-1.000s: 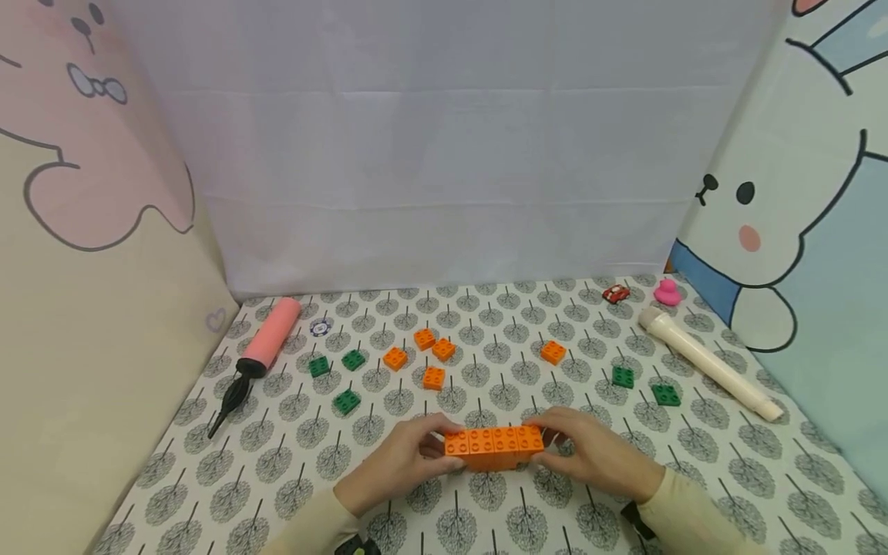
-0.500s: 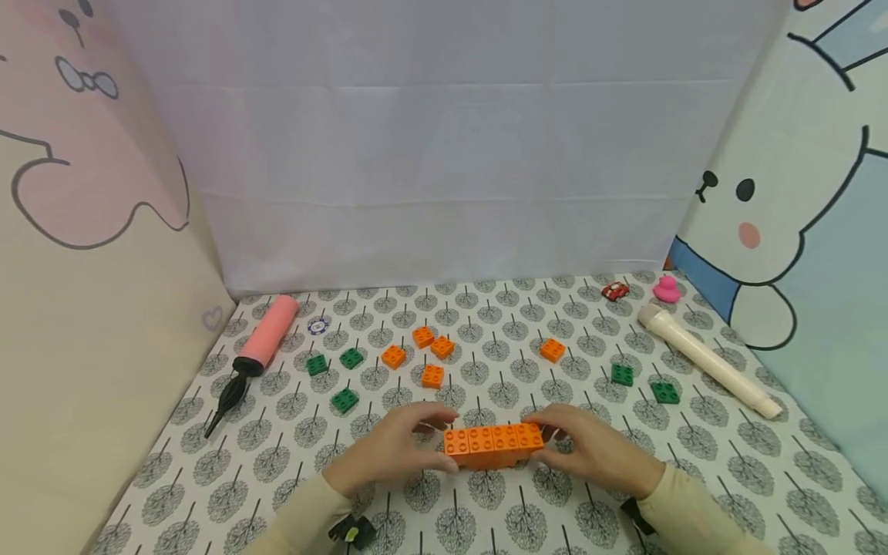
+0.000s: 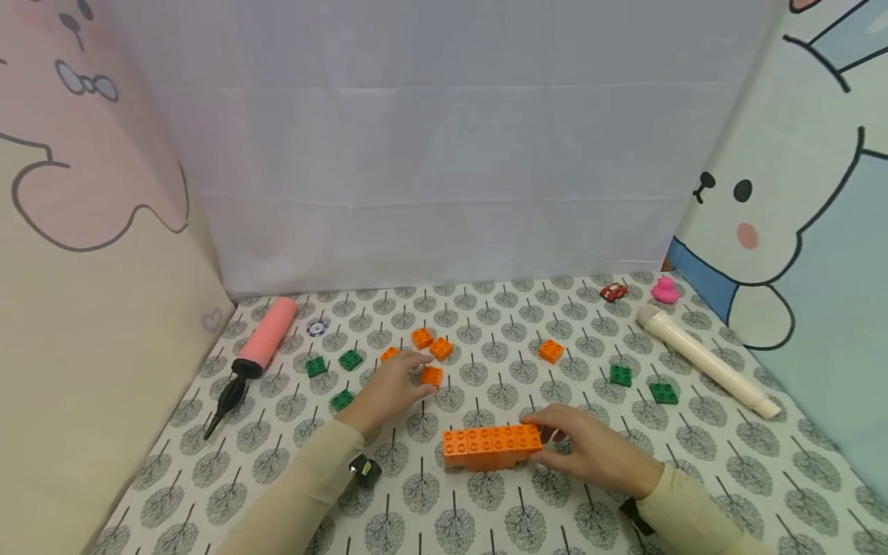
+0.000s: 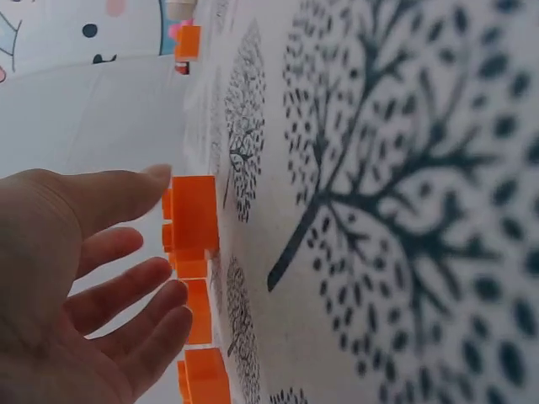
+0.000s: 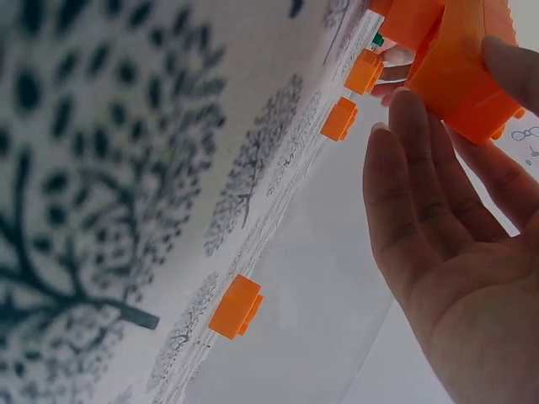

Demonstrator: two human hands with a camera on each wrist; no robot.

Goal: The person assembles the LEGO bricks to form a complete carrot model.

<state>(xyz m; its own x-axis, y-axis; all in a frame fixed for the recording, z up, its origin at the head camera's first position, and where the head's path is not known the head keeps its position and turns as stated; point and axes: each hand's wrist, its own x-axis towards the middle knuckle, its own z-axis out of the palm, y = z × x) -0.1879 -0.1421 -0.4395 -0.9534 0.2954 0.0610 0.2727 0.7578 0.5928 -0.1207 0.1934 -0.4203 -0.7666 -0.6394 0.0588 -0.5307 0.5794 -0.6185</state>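
A row of joined orange toy building bricks (image 3: pixel 489 455) stands on the table near its front. My right hand (image 3: pixel 590 453) pinches the row's right end between thumb and fingers; the right wrist view shows the thumb (image 5: pixel 514 71) against the end brick (image 5: pixel 467 80). Farther forward and left, my left hand (image 3: pixel 390 393) reaches to a loose orange brick (image 3: pixel 432 376), fingers spread and slightly bent around it. In the left wrist view the thumb tip is beside that brick (image 4: pixel 195 215); whether it touches cannot be told. More orange bricks (image 3: pixel 441 349) lie just behind, one partly hidden by the hand.
Green bricks (image 3: pixel 350 360) lie left, others (image 3: pixel 620 375) right. A lone orange brick (image 3: pixel 551 351) sits back right. A pink pump (image 3: pixel 269 335) is at left, a white tube (image 3: pixel 708 362) at right. A red toy car (image 3: pixel 613 292) and pink duck (image 3: pixel 665 290) stand at the back.
My left hand has let go of the row's left end and moved forward and left to the loose orange brick. The right hand and the row have stayed in place.
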